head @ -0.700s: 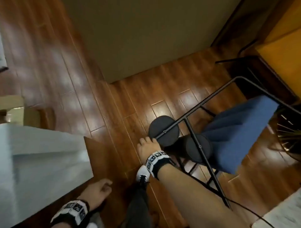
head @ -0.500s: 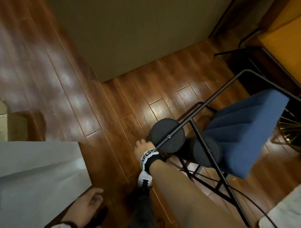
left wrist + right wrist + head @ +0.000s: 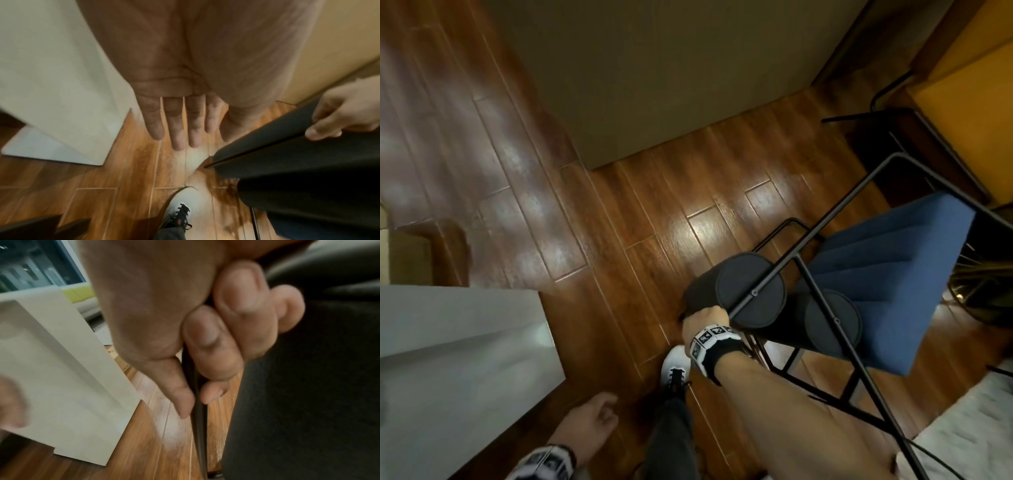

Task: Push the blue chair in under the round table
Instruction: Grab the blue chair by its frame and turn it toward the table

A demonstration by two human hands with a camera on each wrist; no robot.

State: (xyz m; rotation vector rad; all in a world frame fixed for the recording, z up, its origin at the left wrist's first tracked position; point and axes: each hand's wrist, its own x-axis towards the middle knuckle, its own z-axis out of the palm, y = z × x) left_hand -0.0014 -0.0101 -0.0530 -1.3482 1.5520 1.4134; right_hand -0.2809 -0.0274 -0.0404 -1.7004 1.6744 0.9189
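Blue chair (image 3: 887, 284), black frame (image 3: 825, 240), 2 dark bolsters (image 3: 751, 289): stands on wood floor (image 3: 619, 222), seat just beside the table's base (image 3: 983, 287). Right hand (image 3: 705, 320) grasps the frame bar at the back. Left hand (image 3: 592, 423) hangs released, fingers (image 3: 176, 126) straight, near a white cabinet (image 3: 458, 349).

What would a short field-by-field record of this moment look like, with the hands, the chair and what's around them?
Right hand: grips the thin black frame bar at the chair's back, fingers curled round it
Left hand: open, fingers straight, holds nothing, hangs over the floor
Blue chair: blue seat, two black roll cushions on its back, black metal frame
Round table: not clearly in view
Floor: glossy brown wood planks
White furniture: to the person's left
White shoe: on the floor beside the chair
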